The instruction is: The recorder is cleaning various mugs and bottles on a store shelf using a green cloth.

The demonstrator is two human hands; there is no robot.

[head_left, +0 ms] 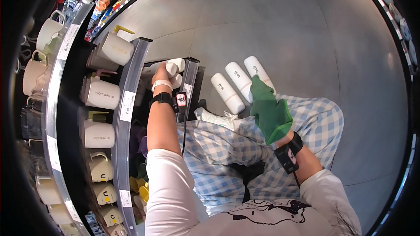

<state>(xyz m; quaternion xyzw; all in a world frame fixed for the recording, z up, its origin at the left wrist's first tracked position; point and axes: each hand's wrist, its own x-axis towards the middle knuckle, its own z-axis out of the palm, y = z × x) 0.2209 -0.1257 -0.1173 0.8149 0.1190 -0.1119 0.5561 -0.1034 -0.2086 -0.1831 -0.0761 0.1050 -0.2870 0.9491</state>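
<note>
My left hand [160, 72] reaches into a low shelf, among several white cylinders [177, 64] that look like bottles. Its fingers are mostly hidden there, so I cannot tell whether it grips one. On the floor lie three white bottles [227, 93] side by side, each with printing along its body. A green glove or cloth [272, 112] with a flared edge covers my right hand. It reaches over the lower part of the rightmost bottle [258, 71]; how the fingers are bent under the green material is hidden.
White mugs [99, 133] line the shelf at the left, behind a clear front strip [127, 100] with price tags. More cups [37, 76] stand on the outer left shelf. My knees in checked trousers [313, 122] and a white shoe [215, 118] are close to the floor bottles.
</note>
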